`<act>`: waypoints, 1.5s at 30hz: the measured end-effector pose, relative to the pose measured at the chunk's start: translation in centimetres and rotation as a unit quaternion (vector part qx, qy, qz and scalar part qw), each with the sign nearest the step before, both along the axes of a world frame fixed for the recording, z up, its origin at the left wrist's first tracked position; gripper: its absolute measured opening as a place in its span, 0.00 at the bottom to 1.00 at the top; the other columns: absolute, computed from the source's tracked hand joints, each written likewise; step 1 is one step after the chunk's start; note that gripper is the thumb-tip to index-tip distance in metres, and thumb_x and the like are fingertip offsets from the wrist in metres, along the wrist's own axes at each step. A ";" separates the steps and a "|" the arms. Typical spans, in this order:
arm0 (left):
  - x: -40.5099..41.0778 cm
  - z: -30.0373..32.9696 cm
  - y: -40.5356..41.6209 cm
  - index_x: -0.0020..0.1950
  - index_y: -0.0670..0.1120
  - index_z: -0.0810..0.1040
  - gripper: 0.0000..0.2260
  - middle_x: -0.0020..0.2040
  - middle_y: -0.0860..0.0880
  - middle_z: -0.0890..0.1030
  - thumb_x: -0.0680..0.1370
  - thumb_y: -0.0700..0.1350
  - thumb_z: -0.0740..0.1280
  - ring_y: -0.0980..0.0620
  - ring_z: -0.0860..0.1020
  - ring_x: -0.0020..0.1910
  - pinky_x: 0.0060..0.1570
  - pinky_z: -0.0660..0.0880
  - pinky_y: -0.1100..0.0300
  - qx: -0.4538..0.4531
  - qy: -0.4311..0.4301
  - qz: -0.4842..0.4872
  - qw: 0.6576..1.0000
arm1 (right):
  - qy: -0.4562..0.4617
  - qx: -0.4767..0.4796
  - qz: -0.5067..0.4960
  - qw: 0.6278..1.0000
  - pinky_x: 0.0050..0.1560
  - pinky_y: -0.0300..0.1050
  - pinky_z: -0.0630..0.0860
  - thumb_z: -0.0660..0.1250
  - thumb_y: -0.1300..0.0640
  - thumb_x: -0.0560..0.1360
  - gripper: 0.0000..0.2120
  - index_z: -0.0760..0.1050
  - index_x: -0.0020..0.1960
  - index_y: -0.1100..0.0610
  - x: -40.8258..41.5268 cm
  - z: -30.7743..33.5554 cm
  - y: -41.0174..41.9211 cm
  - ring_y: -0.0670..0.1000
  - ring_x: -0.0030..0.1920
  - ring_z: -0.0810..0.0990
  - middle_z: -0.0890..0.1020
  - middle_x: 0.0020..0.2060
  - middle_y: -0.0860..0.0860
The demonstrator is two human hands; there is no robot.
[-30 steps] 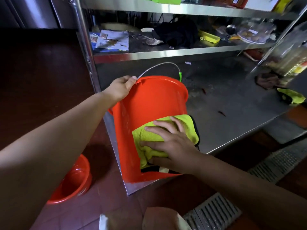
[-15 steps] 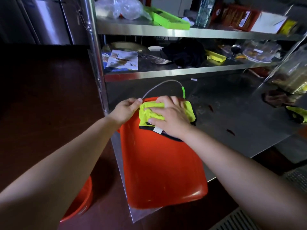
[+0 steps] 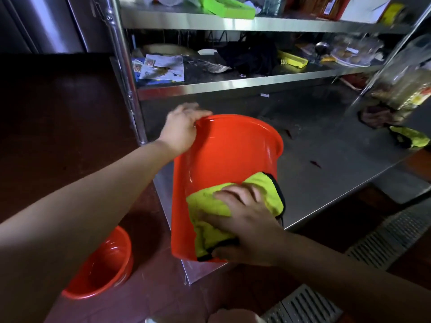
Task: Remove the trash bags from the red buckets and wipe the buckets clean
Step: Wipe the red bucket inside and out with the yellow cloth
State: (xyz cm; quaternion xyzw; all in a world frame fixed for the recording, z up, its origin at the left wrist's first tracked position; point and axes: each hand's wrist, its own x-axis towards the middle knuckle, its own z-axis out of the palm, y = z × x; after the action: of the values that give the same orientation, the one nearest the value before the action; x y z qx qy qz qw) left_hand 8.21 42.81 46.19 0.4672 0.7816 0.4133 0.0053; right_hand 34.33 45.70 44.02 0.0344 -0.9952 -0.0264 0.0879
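Note:
A red bucket point(image 3: 228, 155) lies tilted on the corner of the steel table, its outer wall facing me. My left hand point(image 3: 182, 129) grips its rim at the far left. My right hand point(image 3: 245, 222) presses a yellow-green cloth point(image 3: 210, 206) with a black edge against the lower part of the bucket's wall, fingers spread over the cloth. A second red bucket point(image 3: 102, 266) stands on the floor at the lower left, partly hidden by my left arm. No trash bag shows in either bucket.
The steel table point(image 3: 326, 178) runs to the right, with another yellow-green cloth point(image 3: 410, 138) and a dark rag near its far end. Cluttered steel shelves point(image 3: 233, 85) rise behind. A floor drain grate point(image 3: 384, 238) lies at the lower right.
My right hand has slid the cloth from the bucket's rim end down to its lower wall. The bucket has turned, and my left hand has shifted along the rim.

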 end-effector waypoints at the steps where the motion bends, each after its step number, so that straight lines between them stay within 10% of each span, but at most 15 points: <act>1: 0.3 0.3 0.4 0.66 0.45 0.75 0.25 0.65 0.44 0.75 0.72 0.30 0.55 0.49 0.70 0.67 0.66 0.63 0.65 -0.024 -0.084 -0.048 0.995 | 0.002 0.001 0.001 1.000 0.61 0.59 0.60 0.59 0.30 0.67 0.30 0.68 0.67 0.39 0.0 0.0 -0.1 0.58 0.64 0.66 0.70 0.64 0.53; 10: -2.2 0.5 1.8 0.59 0.61 0.73 0.19 0.65 0.50 0.75 0.72 0.62 0.54 0.50 0.71 0.66 0.69 0.63 0.52 -0.152 -0.171 -0.002 0.973 | 0.047 -0.012 -0.048 0.998 0.51 0.53 0.65 0.58 0.34 0.70 0.22 0.73 0.62 0.38 -6.2 1.0 3.7 0.55 0.58 0.68 0.73 0.60 0.47; 20: -3.4 -1.6 1.4 0.48 0.58 0.77 0.12 0.52 0.51 0.80 0.74 0.59 0.57 0.48 0.76 0.58 0.65 0.68 0.51 -0.075 -0.246 0.019 0.966 | 0.089 -0.063 -0.191 0.976 0.57 0.53 0.63 0.60 0.35 0.72 0.22 0.75 0.62 0.42 -13.2 3.3 9.6 0.54 0.60 0.65 0.70 0.61 0.46; 23: -2.6 -0.2 1.4 0.45 0.48 0.76 0.12 0.43 0.47 0.77 0.78 0.36 0.56 0.52 0.75 0.42 0.42 0.71 0.67 -0.052 -0.297 0.000 0.953 | 0.068 -0.026 -0.174 0.982 0.55 0.52 0.61 0.56 0.33 0.71 0.24 0.72 0.64 0.38 -12.2 2.9 7.9 0.54 0.61 0.63 0.70 0.62 0.47; 25: -1.7 1.1 2.1 0.53 0.42 0.77 0.16 0.50 0.46 0.77 0.76 0.29 0.54 0.53 0.74 0.47 0.47 0.70 0.70 -0.037 -0.268 -0.046 0.962 | 0.066 -0.007 -0.159 0.985 0.53 0.53 0.62 0.53 0.32 0.70 0.25 0.71 0.64 0.36 -11.4 2.6 6.8 0.54 0.59 0.64 0.71 0.61 0.47; 29: -0.2 1.4 2.9 0.60 0.47 0.77 0.19 0.59 0.48 0.78 0.74 0.51 0.57 0.49 0.74 0.62 0.69 0.64 0.54 -0.079 -0.196 -0.095 0.973 | 0.043 0.014 -0.141 0.989 0.53 0.54 0.64 0.55 0.33 0.71 0.24 0.72 0.64 0.37 -9.3 2.3 4.8 0.56 0.59 0.67 0.73 0.60 0.49; 38: -1.9 1.3 1.2 0.63 0.43 0.75 0.13 0.54 0.48 0.76 0.81 0.40 0.57 0.54 0.72 0.53 0.43 0.68 0.76 -0.066 -0.250 -0.079 0.963 | -0.004 -0.034 -0.029 0.999 0.60 0.59 0.63 0.61 0.34 0.70 0.26 0.67 0.67 0.37 -0.2 -0.8 -0.3 0.55 0.64 0.66 0.71 0.64 0.49; 45: -3.0 0.6 -0.4 0.61 0.49 0.74 0.11 0.56 0.51 0.75 0.82 0.45 0.57 0.56 0.71 0.55 0.55 0.64 0.66 -0.036 -0.301 -0.068 0.950 | 0.009 -0.037 -0.002 0.999 0.55 0.55 0.64 0.58 0.34 0.73 0.22 0.73 0.63 0.39 -3.2 0.1 0.6 0.53 0.58 0.68 0.72 0.60 0.47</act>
State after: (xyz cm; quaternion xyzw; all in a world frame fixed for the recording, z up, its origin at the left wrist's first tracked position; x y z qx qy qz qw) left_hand 5.19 42.46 46.76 0.3727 0.7242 0.5048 0.2858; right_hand 31.11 46.25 44.09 0.0288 -0.9947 0.0098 0.0985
